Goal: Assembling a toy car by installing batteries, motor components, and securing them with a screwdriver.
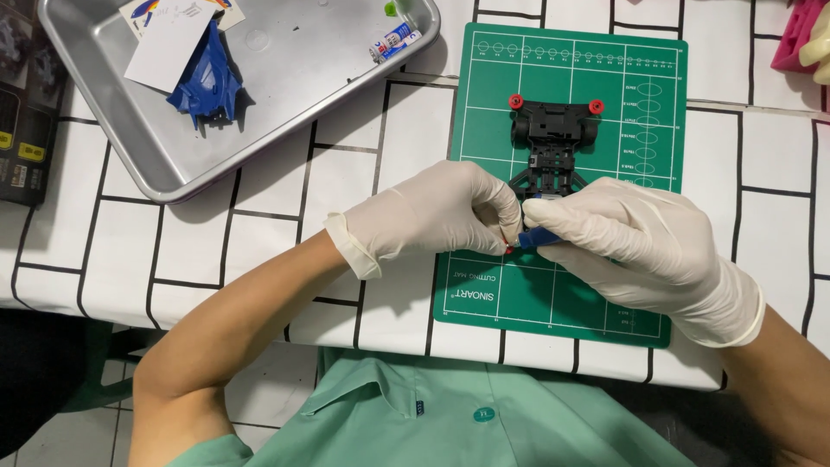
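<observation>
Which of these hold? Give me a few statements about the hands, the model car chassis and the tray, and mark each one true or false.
1. Both hands, left hand and right hand, wear pale gloves. True.
2. The black chassis lies on a green cutting mat. True.
3. The chassis rollers are yellow. False: the rollers are red.
4. The blue car body sits on the mat. False: it lies in the metal tray.
5. A blue part is pinched between the fingers. True.
</observation>
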